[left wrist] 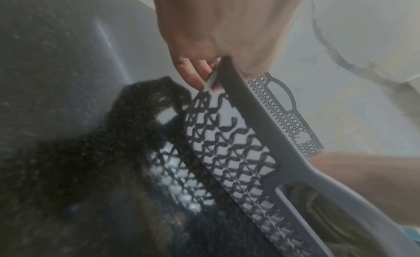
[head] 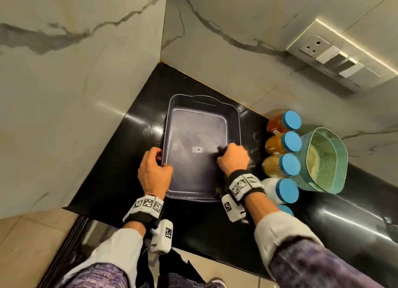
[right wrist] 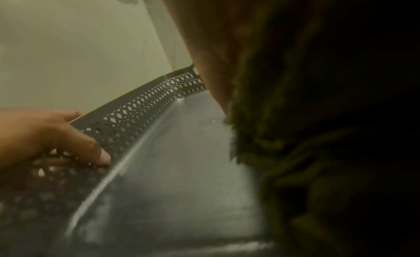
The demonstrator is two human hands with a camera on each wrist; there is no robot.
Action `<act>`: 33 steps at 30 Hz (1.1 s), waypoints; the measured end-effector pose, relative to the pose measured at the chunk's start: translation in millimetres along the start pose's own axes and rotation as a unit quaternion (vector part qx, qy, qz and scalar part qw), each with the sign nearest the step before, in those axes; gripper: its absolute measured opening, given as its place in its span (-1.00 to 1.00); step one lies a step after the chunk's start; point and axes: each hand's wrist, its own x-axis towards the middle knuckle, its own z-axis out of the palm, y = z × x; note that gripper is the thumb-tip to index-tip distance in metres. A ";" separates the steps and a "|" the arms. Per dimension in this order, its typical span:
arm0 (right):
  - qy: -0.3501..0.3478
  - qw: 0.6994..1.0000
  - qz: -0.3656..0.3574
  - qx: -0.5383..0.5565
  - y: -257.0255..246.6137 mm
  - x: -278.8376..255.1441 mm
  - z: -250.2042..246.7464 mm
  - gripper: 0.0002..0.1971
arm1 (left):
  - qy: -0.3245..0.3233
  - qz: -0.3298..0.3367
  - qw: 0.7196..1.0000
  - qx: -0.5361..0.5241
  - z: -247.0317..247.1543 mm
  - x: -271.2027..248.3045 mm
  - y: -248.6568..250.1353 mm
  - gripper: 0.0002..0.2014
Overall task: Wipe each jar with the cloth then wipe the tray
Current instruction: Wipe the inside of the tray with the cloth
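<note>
Risk: left hand point(head: 154, 172) grips the tray point(head: 172, 106) wall; right hand point(head: 233, 158), fingers clenched on cloth point(right wrist: 256, 145), may shove it into nearby jars point(head: 282, 166).

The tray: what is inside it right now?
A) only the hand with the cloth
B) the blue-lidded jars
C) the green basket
A: the right hand presses the cloth on the tray floor, while the jars and the green basket stand outside on the counter.
</note>
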 end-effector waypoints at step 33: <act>-0.041 0.968 -0.092 0.228 -45.9 54.0 54.8 -0.69 | -0.020 0.018 1.000 0.011 9.8 3.4 -6.3 -0.64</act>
